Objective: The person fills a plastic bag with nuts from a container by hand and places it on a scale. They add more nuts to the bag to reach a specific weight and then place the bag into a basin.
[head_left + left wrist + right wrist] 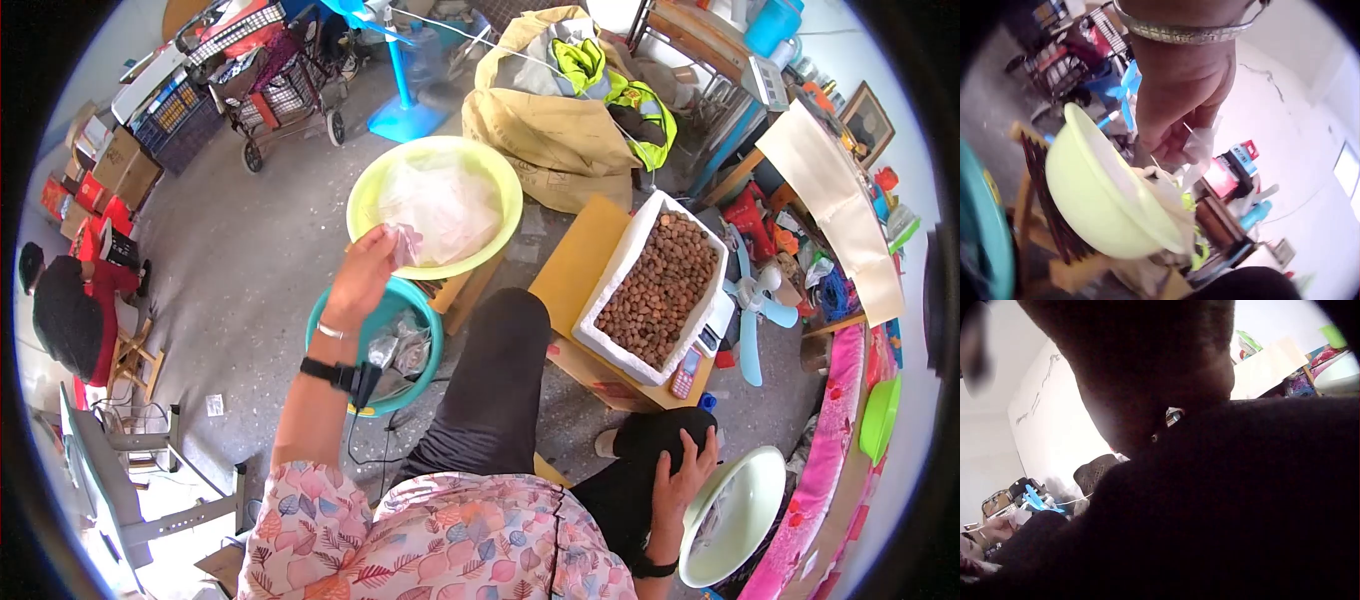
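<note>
My left hand (pixel 362 285) is over the near-left rim of a pale yellow basin (pixel 512 195), its fingers pinching a thin clear plastic bag (pixel 408 243). More clear bags (pixel 445 205) lie heaped inside the basin. In the left wrist view the pinched bag (pixel 1200 147) hangs from my fingertips beside the basin's outer wall (pixel 1094 194). My right hand (pixel 682 485) rests on my right knee, fingers spread and holding nothing. The right wrist view shows that hand (pixel 1154 369) dark against the trouser leg.
Below the yellow basin stands a teal basin (pixel 436 345) holding filled clear bags. A white foam box (pixel 590 320) of small round brown nuts or dried fruits sits on a cardboard box (pixel 560 270). Beside it are a phone (pixel 686 372) and a blue fan (pixel 750 300). A pale green basin (pixel 765 480) is at right.
</note>
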`<control>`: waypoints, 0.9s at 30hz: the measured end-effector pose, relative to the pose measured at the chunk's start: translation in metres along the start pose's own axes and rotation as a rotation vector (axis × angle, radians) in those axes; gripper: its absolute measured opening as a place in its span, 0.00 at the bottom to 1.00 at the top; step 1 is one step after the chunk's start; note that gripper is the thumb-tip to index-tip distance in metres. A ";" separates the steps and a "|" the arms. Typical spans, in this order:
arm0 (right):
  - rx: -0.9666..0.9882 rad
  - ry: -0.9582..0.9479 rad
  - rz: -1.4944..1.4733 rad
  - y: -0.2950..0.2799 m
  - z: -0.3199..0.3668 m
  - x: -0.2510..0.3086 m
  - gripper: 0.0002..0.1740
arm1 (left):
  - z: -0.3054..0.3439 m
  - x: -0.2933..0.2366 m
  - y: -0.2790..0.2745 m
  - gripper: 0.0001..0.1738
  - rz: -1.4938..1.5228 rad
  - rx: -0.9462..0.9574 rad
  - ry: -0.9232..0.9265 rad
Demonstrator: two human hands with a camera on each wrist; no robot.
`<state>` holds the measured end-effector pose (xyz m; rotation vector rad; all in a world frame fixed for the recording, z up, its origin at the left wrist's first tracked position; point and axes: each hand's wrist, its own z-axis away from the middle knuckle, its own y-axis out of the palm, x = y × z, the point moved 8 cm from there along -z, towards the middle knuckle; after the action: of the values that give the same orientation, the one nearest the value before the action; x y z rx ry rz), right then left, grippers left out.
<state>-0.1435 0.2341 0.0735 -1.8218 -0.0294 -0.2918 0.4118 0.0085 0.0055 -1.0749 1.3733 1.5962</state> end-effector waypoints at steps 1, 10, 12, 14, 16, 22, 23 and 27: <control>0.007 0.018 -0.029 -0.003 -0.001 -0.001 0.26 | 0.018 -0.007 0.024 0.14 0.161 0.103 0.008; 0.455 0.259 -1.408 0.005 -0.026 0.087 0.27 | 0.135 0.026 0.230 0.20 0.555 0.515 -0.261; 0.581 0.348 -1.671 0.011 -0.018 0.112 0.27 | 0.155 0.039 0.261 0.20 0.545 0.564 -0.275; 0.517 0.386 -1.785 0.001 -0.014 0.126 0.21 | 0.172 0.057 0.278 0.19 0.544 0.565 -0.357; 0.409 0.455 -1.784 0.012 -0.006 0.107 0.14 | 0.187 0.065 0.285 0.21 0.496 0.540 -0.396; 0.204 0.494 -1.670 0.003 -0.002 0.075 0.06 | 0.201 0.083 0.289 0.18 0.303 0.590 -0.466; 0.191 0.480 -1.602 0.003 0.000 0.071 0.07 | 0.199 0.083 0.288 0.18 0.232 0.564 -0.460; 0.025 0.261 -1.150 -0.017 -0.005 0.070 0.11 | 0.183 0.059 0.271 0.11 -0.056 0.442 -0.231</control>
<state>-0.0798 0.2249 0.1057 -1.5482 -0.9039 -1.3108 0.1176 0.1548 0.0583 -0.6378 1.4327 1.2498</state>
